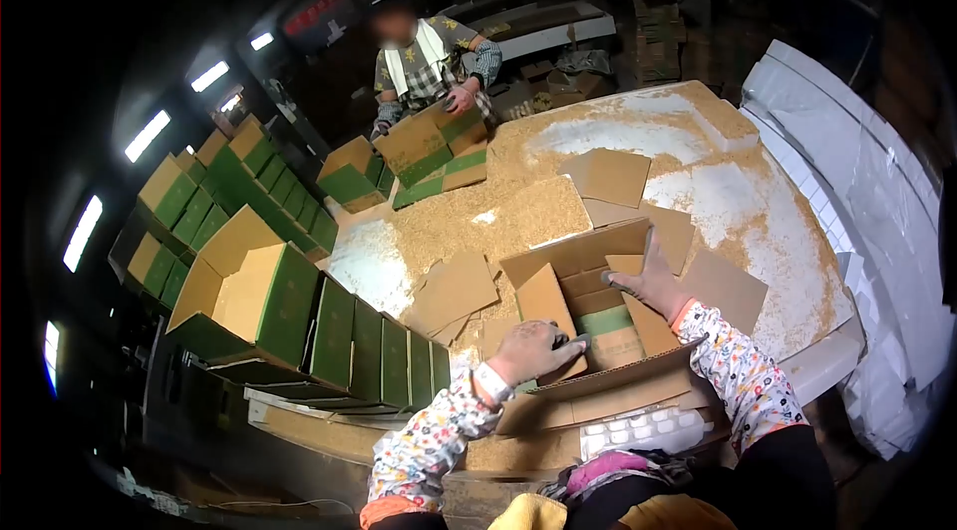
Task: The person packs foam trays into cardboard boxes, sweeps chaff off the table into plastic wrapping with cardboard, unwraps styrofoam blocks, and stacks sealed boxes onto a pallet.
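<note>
An open cardboard box (608,392), brown with a green patch on its inner bottom, sits in front of me at the table's near edge. My left hand (536,351) rests over its left flap, thumb and fingers pressing the cardboard from above. On the opposite side, my right hand (653,279) grips the right flap, with the thumb pointing inward and a finger stretched up along the far corner. Some fingertips of both hands are hidden. Flat cardboard pieces (454,293) lie left of the box, and more cardboard sheets (726,286) lie to its right.
Sawdust-like material covers much of the white table (797,261). Stacked green-and-brown boxes (334,336) stand at the left. Across the table, a person (434,56) handles another box (414,146). White sheeting (857,151) hangs along the right; a white moulded tray (643,430) lies near me.
</note>
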The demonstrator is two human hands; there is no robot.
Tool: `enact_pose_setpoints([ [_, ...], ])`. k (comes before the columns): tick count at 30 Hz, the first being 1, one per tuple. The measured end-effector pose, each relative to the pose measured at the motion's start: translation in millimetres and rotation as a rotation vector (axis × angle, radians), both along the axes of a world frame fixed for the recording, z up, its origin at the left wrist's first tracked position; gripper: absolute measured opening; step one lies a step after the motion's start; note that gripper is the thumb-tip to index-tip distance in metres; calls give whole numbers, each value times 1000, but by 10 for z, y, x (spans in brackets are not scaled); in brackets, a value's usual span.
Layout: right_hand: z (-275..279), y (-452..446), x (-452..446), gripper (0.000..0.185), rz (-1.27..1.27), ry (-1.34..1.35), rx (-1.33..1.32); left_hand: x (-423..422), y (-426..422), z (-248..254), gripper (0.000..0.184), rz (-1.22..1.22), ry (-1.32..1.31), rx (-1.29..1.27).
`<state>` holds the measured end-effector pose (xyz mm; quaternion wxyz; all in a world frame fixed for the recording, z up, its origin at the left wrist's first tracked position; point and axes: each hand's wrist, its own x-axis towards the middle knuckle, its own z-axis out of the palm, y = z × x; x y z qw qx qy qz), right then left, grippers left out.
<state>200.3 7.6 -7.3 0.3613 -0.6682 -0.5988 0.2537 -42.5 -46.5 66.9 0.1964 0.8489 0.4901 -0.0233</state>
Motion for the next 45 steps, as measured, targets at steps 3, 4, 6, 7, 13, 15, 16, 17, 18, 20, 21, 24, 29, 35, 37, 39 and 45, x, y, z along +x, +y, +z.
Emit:
enact_pose_setpoints([
  [3, 15, 42, 44, 113, 3, -68, -73, -229, 90, -154, 63, -209, -524, -583],
  [4, -28, 81, 92, 110, 22, -55, -116, -288, -42, -109, 66, -493, -487, -453],
  [6, -11, 50, 187, 105, 75, -32, -215, -205, -177, -160, 77, -57, -633, -409],
  [7, 279, 76, 284, 92, 205, -59, -327, -163, -70, -308, 84, 244, -421, 10],
  [13, 848, 260, 330, 75, 593, -431, -87, -127, 187, -933, 100, 460, -646, 442],
  [15, 863, -367, 52, 80, 636, -986, 390, -311, 104, -1049, 98, 526, -708, 478],
  [16, 376, -499, 142, 83, 855, -809, 127, -359, 125, -1095, 97, 556, -754, 512],
  [17, 284, -736, 165, 82, 812, -840, 146, -377, 71, -1007, 97, 622, -660, 305],
  [18, 272, -861, 167, 82, 769, -855, 164, -441, -30, -937, 96, 679, -551, 93],
  [20, 137, -561, 371, 80, 697, -448, 86, -573, 95, -1133, 81, 673, -797, -334],
  [21, -97, -488, 501, 79, 650, -221, 14, -641, 142, -935, 77, 555, -920, -607],
  [24, -602, -395, 578, 76, 470, 396, -176, -646, 91, -1035, 76, 497, -831, -532],
  [29, 37, -137, 395, 66, 437, 752, -459, -1156, -540, -1112, 66, -83, -263, 418],
  [35, -513, 106, -52, 53, 218, 216, -462, -1060, 154, -818, 56, 618, -816, 483],
  [37, -147, -8, -149, 60, 231, 320, -523, -858, 517, -849, 62, 582, -658, 443],
  [39, -416, -69, -90, 73, 241, 51, -324, -839, 895, -1279, 61, 559, -457, 305],
  [45, -849, 181, 1369, 50, 139, 429, -140, -829, 969, -1210, 45, 503, -397, 190],
])
